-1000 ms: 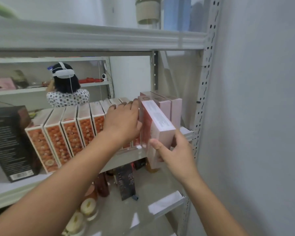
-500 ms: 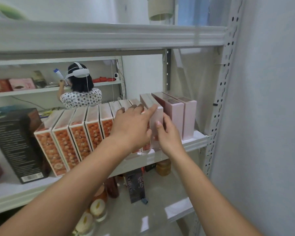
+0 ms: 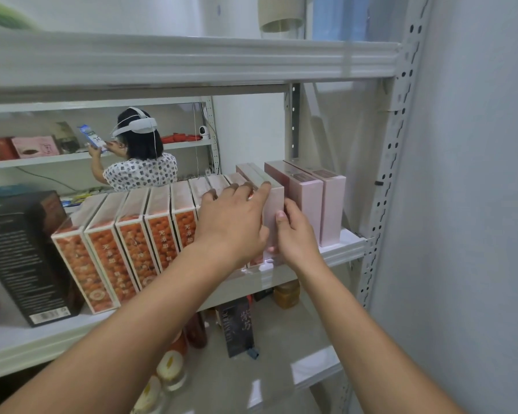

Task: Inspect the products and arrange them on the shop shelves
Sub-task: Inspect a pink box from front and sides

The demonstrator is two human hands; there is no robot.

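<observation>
Pink card is what you are handling: a pale pink box is standing upright on the middle shelf, between the row of orange boxes on its left and two more pink boxes on its right. Your left hand is lying over its top with fingers spread, its grip loose. Your right hand is pressing the near narrow face, thumb up, grip closing on the pale pink box.
</observation>
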